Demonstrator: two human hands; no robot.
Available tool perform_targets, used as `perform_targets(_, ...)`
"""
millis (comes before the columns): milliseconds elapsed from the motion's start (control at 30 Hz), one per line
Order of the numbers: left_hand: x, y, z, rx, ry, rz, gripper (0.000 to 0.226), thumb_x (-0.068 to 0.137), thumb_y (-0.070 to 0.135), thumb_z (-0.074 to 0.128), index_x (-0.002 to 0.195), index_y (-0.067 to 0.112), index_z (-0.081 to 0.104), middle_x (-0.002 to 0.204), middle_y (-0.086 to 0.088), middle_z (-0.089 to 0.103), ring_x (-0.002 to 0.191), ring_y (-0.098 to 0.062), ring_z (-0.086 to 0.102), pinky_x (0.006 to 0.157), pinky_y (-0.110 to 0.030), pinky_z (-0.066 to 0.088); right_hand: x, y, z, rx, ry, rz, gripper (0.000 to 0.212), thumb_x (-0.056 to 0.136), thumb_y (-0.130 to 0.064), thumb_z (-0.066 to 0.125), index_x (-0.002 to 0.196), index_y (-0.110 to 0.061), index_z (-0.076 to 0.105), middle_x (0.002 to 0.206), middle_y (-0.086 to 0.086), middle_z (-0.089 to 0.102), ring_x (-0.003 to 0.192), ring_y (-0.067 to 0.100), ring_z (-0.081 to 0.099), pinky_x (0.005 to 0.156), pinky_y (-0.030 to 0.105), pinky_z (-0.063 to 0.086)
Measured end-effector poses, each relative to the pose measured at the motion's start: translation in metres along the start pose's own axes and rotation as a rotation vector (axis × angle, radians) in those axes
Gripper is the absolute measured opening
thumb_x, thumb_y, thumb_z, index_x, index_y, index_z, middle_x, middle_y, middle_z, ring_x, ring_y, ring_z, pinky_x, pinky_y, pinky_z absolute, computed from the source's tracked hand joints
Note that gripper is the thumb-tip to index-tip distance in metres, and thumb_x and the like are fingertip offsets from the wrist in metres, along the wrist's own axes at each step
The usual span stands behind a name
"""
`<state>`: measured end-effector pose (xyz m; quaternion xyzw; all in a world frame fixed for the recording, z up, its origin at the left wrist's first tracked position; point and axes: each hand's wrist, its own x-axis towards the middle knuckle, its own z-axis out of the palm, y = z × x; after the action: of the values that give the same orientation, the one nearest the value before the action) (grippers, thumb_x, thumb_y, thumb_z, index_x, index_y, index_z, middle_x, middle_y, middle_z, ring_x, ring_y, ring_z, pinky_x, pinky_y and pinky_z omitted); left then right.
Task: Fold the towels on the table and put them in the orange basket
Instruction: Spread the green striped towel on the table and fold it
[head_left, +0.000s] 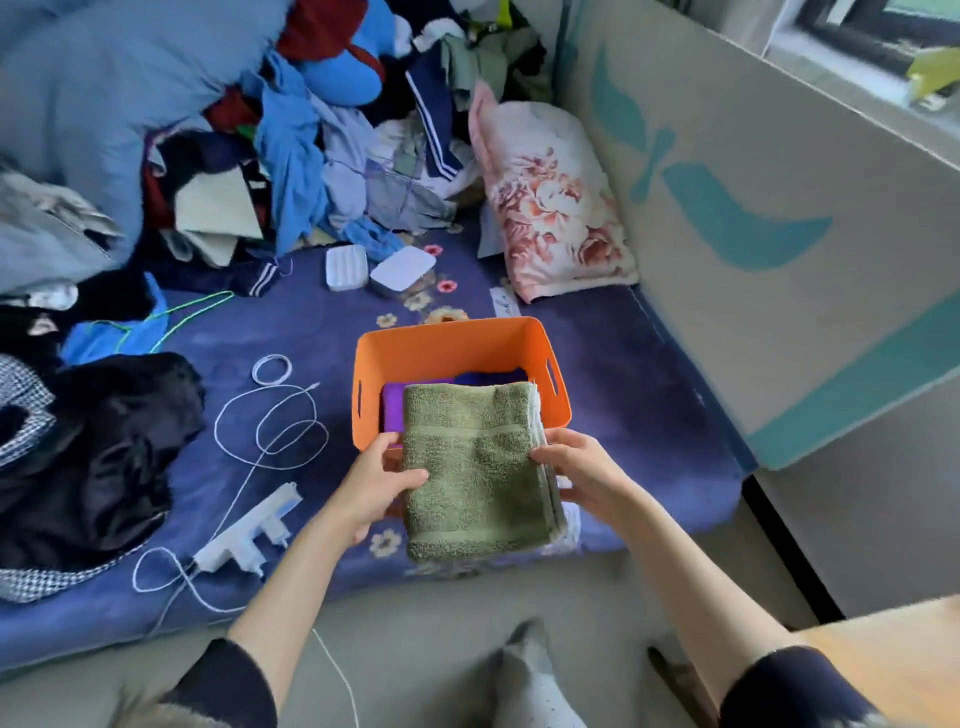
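Note:
A folded green towel (475, 467) hangs in the air over the near rim of the orange basket (447, 345), which stands on a blue flowered bed cover. My left hand (379, 480) grips the towel's left edge, thumb on top. My right hand (582, 470) grips its right edge, where pale layers show beneath the green. Inside the basket lie a folded purple towel (392, 408) and a darker blue one (491, 376), both partly hidden by the green towel.
A white power strip (247, 535) with a looped white cable (270, 415) lies left of the basket. Piled clothes (291, 150) fill the far left. A floral pillow (550, 197) leans at the right by a pale board. Two white boxes (379, 267) sit behind the basket.

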<state>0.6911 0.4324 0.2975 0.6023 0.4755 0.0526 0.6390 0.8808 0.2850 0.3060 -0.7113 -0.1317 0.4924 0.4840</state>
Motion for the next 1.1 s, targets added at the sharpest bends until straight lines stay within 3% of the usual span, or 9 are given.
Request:
perform_targets(100,0.038,0.008,-0.012,-0.036,0.043,-0.030,0.054,0.083,0.003,0.066,0.127,0.023,0.042,0.120,-0.010,0.055,0.105,-0.026,0.058,0.096,-0.050,0.046,0.045,-0.019,0.007,-0.034,-0.034,0.021,0.014,0.086,-0.005,0.054,0.086,-0.017,0.061,0.070,0.002,0.060,0.056,0.013,0.057,0.052,0.022,0.046)
perform_targets(233,0.103,0.022,-0.020,-0.085,0.067,-0.086,0.048,0.085,0.002,0.063,0.115,0.030,0.038,0.101,-0.004,0.059,0.086,-0.019,0.062,0.066,-0.035,0.052,0.120,-0.038,0.010,-0.041,-0.052,0.058,0.013,0.085,-0.005,0.055,0.091,-0.015,0.061,0.084,0.007,0.064,0.079,0.021,0.060,0.071,0.034,0.050)
perform_targets(367,0.168,0.027,-0.024,-0.025,0.114,-0.167,0.047,0.087,0.002,0.060,0.123,0.023,0.039,0.103,-0.003,0.060,0.086,-0.019,0.061,0.062,-0.031,0.049,0.195,-0.042,0.018,-0.034,-0.025,0.133,0.012,0.084,-0.006,0.055,0.088,-0.016,0.060,0.088,0.006,0.064,0.081,0.019,0.058,0.072,0.033,0.047)
perform_targets(467,0.210,0.024,-0.023,0.043,0.150,-0.247,0.056,0.086,0.002,0.060,0.133,0.019,0.036,0.116,-0.009,0.058,0.099,-0.026,0.059,0.071,-0.033,0.047,0.242,-0.034,0.026,-0.059,-0.009,0.211,0.010,0.083,-0.006,0.055,0.087,-0.015,0.059,0.082,0.005,0.063,0.075,0.018,0.058,0.068,0.031,0.046)
perform_targets(567,0.247,0.014,-0.027,0.124,0.152,-0.317,0.056,0.086,0.004,0.060,0.134,0.021,0.036,0.116,-0.009,0.058,0.102,-0.029,0.059,0.082,-0.039,0.048,0.280,-0.020,0.038,-0.090,-0.016,0.290,0.011,0.083,-0.006,0.056,0.093,-0.012,0.058,0.084,0.008,0.059,0.077,0.020,0.055,0.070,0.035,0.047)
perform_targets(700,0.284,-0.008,-0.034,0.233,0.150,-0.385,0.057,0.086,0.007,0.059,0.135,0.021,0.036,0.108,-0.004,0.054,0.085,-0.023,0.055,0.067,-0.032,0.043,0.321,-0.001,0.052,-0.128,-0.026,0.395,0.017,0.084,-0.006,0.054,0.100,-0.012,0.057,0.088,0.006,0.062,0.076,0.017,0.059,0.069,0.037,0.053)
perform_targets(800,0.307,-0.025,-0.036,0.370,0.164,-0.403,0.053,0.086,0.007,0.057,0.134,0.017,0.036,0.109,-0.007,0.054,0.094,-0.027,0.055,0.076,-0.034,0.044,0.349,0.015,0.064,-0.171,-0.010,0.431,0.021,0.084,-0.006,0.053,0.104,-0.011,0.057,0.088,0.007,0.060,0.078,0.020,0.055,0.074,0.043,0.053)
perform_targets(933,0.333,-0.048,-0.034,0.592,0.174,-0.352,0.047,0.089,0.006,0.052,0.133,0.013,0.037,0.130,-0.013,0.048,0.120,-0.032,0.047,0.098,-0.042,0.040,0.376,0.035,0.084,-0.200,0.014,0.473,0.017,0.083,-0.003,0.051,0.098,-0.011,0.055,0.082,0.006,0.057,0.076,0.022,0.053,0.067,0.034,0.044)
perform_targets(1100,0.348,-0.060,-0.029,0.717,0.254,-0.298,0.046,0.089,0.007,0.049,0.131,0.014,0.033,0.134,-0.013,0.040,0.113,-0.038,0.051,0.090,-0.044,0.041,0.397,0.048,0.098,-0.235,0.085,0.450,0.018,0.085,-0.002,0.047,0.099,-0.011,0.054,0.073,0.003,0.055,0.063,0.019,0.051,0.053,0.027,0.041)
